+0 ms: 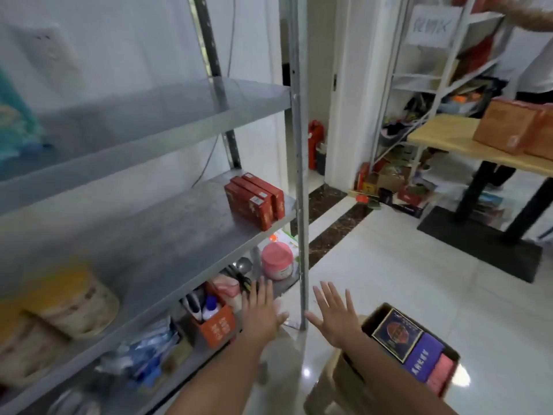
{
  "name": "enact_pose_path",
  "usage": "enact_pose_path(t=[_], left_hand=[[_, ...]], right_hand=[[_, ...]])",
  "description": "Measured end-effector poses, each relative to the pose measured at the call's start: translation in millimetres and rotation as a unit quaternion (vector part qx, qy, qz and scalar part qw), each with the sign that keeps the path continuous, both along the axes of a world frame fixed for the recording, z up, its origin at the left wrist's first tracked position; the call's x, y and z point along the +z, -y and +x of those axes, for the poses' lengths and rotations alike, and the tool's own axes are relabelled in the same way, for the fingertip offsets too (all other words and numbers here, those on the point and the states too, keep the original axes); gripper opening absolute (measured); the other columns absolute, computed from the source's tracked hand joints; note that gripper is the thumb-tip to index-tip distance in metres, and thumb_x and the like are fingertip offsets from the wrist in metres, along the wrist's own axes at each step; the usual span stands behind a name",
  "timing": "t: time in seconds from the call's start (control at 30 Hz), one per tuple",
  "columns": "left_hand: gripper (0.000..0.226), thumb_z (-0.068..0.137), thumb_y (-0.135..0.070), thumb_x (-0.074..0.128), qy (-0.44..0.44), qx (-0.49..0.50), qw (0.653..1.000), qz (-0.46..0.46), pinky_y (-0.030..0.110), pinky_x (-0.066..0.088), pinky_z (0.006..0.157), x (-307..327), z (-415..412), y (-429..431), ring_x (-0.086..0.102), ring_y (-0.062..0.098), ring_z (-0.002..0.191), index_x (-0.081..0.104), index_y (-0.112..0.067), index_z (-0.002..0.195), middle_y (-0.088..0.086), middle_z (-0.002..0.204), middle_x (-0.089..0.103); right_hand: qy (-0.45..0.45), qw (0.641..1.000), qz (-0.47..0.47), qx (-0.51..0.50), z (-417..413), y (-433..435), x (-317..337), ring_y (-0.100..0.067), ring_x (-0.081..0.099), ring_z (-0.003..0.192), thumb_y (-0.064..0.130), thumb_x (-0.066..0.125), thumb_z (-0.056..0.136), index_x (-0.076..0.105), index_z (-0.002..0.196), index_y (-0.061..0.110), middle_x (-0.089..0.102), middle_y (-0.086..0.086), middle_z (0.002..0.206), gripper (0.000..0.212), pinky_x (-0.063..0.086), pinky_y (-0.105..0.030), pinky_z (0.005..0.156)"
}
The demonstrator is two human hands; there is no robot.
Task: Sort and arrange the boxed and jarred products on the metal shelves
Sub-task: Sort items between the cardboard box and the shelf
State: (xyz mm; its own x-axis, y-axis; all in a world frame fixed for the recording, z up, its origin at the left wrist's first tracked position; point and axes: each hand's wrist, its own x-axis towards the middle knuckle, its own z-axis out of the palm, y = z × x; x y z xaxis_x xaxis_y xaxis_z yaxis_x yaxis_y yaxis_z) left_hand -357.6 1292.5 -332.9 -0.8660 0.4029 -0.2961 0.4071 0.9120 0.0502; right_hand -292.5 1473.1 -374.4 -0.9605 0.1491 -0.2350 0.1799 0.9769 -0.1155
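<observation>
Both hands are held out flat and empty, palms down. The left hand (pixel 263 313) has its fingers (pixel 263 290) straight and slightly apart, and the right hand (pixel 335 319) has its fingers (pixel 330 295) spread wide. The upright post (pixel 300 205) of the metal shelves rises between the two hands. Just beyond the left fingers a pink-lidded jar (pixel 276 262) stands on the lower shelf. To the left of those fingers is an orange box (pixel 215 324) holding small bottles. Well above and beyond the left fingers, three red boxes (pixel 254 202) stand side by side, touching, at the right end of the middle shelf (pixel 167 235). Far to the left on the same shelf are blurred yellow-lidded tubs (pixel 71 298). Just right of the right fingers an open carton (pixel 374 317) holds a dark blue box (pixel 396 333), a purple box (pixel 425 357) and a pink one. Far beyond the right fingers, a wooden counter (pixel 449 142) carries brown boxes (pixel 505 127).
</observation>
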Motion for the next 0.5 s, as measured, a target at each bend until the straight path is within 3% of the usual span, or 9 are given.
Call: enact_pose_path(t=[0.13,0.33,0.5], left_hand=[[0.086,0.099,-0.056,0.033,-0.041,0.086,0.995,0.023,0.048,-0.011,0.117,31,-5,37,-0.020,0.031,0.147,-0.015,-0.009,0.152,0.012,0.160,-0.020],[0.083,0.101,-0.046,0.035,-0.044,0.175,0.983,0.026,0.047,-0.013,0.119,61,-48,72,-0.026,0.028,0.146,-0.021,-0.011,0.151,0.009,0.158,-0.029],[0.078,0.103,-0.050,0.027,-0.049,0.193,0.978,0.055,0.046,-0.013,0.119,70,-87,85,-0.025,0.028,0.146,-0.019,-0.009,0.152,0.010,0.158,-0.027]], right_hand=[[-0.045,0.996,-0.014,0.072,-35,29,36,-0.020,-0.019,0.149,0.065,0.016,0.097,-0.008,0.156,0.024,-0.018,-0.004,0.162,0.076,-0.016,-0.048,0.116],[-0.129,0.986,-0.024,0.100,-103,56,72,-0.023,-0.015,0.149,0.065,0.023,0.097,-0.007,0.156,0.025,-0.016,-0.005,0.163,0.077,-0.013,-0.050,0.116],[-0.163,0.984,-0.016,0.077,-161,63,90,-0.026,-0.021,0.148,0.066,0.012,0.093,-0.012,0.154,0.027,-0.027,-0.006,0.160,0.076,-0.011,-0.051,0.117]])
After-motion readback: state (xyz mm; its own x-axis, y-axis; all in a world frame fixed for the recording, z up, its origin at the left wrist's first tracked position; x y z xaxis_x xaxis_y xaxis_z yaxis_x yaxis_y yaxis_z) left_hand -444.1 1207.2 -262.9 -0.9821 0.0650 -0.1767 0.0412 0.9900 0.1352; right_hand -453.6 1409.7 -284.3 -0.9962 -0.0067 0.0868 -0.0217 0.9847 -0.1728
